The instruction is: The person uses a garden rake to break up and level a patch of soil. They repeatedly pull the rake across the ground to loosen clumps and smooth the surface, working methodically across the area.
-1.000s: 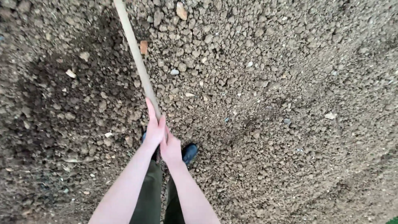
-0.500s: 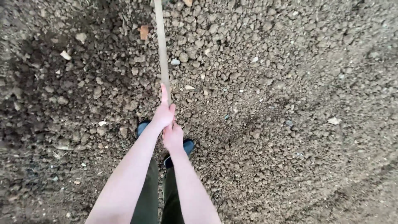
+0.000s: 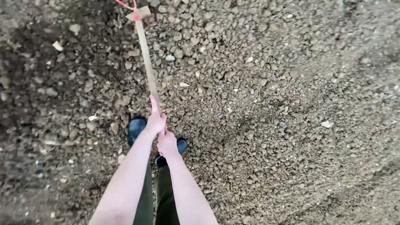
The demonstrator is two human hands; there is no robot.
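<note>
Fingers (image 3: 155,105) of both hands wrapping tight round pale wooden pole (image 3: 146,62), right hand (image 3: 167,143) hiding its near end; far end running toward ground's top edge, crumbly clods (image 3: 271,104) beneath.

No packages, labels, signs or screens are in view

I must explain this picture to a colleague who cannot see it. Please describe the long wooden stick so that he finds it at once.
On the lumpy brown soil, find the two bare hands at centre. From the left hand and right hand a thin pale wooden handle runs up. It alone is straight and smooth, with red string at its far end.
</note>
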